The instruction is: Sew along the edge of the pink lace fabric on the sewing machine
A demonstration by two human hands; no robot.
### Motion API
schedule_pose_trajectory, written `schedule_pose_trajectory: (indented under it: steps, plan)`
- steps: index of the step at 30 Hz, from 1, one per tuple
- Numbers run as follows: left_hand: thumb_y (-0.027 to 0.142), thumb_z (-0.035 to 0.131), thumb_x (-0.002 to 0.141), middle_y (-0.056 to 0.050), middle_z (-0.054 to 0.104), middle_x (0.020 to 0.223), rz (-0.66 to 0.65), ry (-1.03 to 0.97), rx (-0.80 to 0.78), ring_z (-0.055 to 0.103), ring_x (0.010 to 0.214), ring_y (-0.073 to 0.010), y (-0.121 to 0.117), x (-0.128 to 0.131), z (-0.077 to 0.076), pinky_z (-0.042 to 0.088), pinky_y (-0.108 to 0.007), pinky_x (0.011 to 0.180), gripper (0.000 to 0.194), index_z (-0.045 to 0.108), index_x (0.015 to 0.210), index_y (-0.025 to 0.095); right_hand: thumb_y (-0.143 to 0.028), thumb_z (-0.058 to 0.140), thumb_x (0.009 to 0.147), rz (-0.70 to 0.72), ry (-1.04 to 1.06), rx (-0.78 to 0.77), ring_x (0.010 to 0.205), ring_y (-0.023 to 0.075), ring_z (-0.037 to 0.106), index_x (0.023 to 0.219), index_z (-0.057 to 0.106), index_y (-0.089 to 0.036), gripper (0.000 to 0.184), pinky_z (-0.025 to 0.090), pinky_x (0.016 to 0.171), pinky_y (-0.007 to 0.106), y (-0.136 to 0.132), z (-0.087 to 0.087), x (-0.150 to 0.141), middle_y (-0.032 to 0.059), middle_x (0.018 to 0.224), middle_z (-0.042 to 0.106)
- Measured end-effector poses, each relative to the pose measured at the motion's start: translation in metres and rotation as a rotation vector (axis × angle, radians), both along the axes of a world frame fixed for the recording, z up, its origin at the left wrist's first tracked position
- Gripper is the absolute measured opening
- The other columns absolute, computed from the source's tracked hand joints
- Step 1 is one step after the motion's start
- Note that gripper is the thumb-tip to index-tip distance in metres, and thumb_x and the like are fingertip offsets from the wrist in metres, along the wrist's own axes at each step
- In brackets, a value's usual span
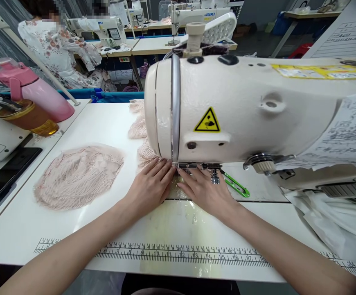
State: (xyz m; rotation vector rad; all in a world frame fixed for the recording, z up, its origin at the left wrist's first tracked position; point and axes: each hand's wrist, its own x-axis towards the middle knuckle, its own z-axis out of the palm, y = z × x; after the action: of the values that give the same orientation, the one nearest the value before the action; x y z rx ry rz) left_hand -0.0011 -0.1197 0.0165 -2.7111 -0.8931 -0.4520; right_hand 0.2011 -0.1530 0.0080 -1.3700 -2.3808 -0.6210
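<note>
Both hands lie under the head of a white sewing machine [242, 106], close to its needle area. My left hand [152, 182] rests flat with fingers stretched forward, over the near end of pale pink lace fabric [145, 153]. My right hand [207, 190] is spread flat on the machine bed, its fingertips partly hidden beneath the machine head. The needle and presser foot cannot be made out clearly. Green thread snips [237, 184] lie just right of my right hand. A separate gathered piece of pink lace [79, 176] lies on the table to the left.
A printed ruler [172, 253] runs along the table's front edge. At left stand a pink bottle [43, 92], an amber jar [30, 116] and a dark phone [10, 172]. White fabric [334, 221] is heaped at right. Another person [58, 49] sits at a machine behind.
</note>
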Motion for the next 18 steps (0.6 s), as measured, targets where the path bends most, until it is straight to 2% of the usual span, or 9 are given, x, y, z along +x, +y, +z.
schedule_pose_trajectory:
  steps: [7, 11, 14, 16, 18]
  plan:
    - [0.022, 0.045, 0.094, -0.015, 0.062, 0.129, 0.015, 0.001, 0.001, 0.061, 0.118, -0.0288, 0.000, 0.000, 0.001, 0.046, -0.047, 0.106, 0.037, 0.061, 0.123, 0.006, -0.036, 0.045, 0.099, 0.005, -0.007, 0.000, 0.077, 0.0195, 0.065, 0.121, 0.066, -0.020, 0.034, 0.040, 0.088, 0.040, 0.000, 0.000, 0.001, 0.0059, 0.116, 0.071]
    - [0.023, 0.046, 0.093, -0.015, 0.063, 0.127, 0.042, -0.007, -0.009, 0.059, 0.120, -0.0294, 0.001, 0.001, 0.000, 0.046, -0.047, 0.105, 0.038, 0.061, 0.123, 0.007, -0.032, 0.034, 0.101, 0.009, 0.011, -0.216, 0.085, 0.0213, 0.066, 0.127, 0.061, -0.026, 0.038, 0.043, 0.084, 0.041, -0.001, 0.004, 0.010, 0.0056, 0.118, 0.070]
    - [0.024, 0.045, 0.093, -0.015, 0.064, 0.126, 0.057, -0.032, -0.035, 0.057, 0.123, -0.0295, 0.001, 0.001, -0.001, 0.043, -0.047, 0.107, 0.039, 0.061, 0.124, 0.008, -0.033, 0.027, 0.102, -0.061, 0.070, -0.392, 0.101, 0.0263, 0.064, 0.131, 0.057, -0.030, 0.042, 0.043, 0.078, 0.041, 0.003, 0.009, 0.016, 0.0071, 0.110, 0.072]
    - [0.026, 0.045, 0.093, -0.016, 0.063, 0.128, 0.070, -0.035, -0.061, 0.054, 0.126, -0.0303, 0.000, 0.001, -0.003, 0.040, -0.048, 0.109, 0.041, 0.060, 0.126, 0.007, -0.036, 0.026, 0.102, -0.089, 0.130, -0.443, 0.105, 0.0274, 0.062, 0.128, 0.059, -0.031, 0.043, 0.043, 0.077, 0.042, 0.007, 0.010, 0.018, 0.0074, 0.106, 0.072]
    - [0.027, 0.045, 0.093, -0.016, 0.061, 0.130, 0.092, -0.026, -0.093, 0.052, 0.128, -0.0313, -0.001, 0.000, -0.002, 0.039, -0.050, 0.109, 0.043, 0.057, 0.129, 0.007, -0.038, 0.027, 0.101, -0.099, 0.196, -0.459, 0.099, 0.0261, 0.064, 0.122, 0.063, -0.030, 0.042, 0.042, 0.076, 0.040, 0.011, 0.007, 0.018, 0.0075, 0.102, 0.073]
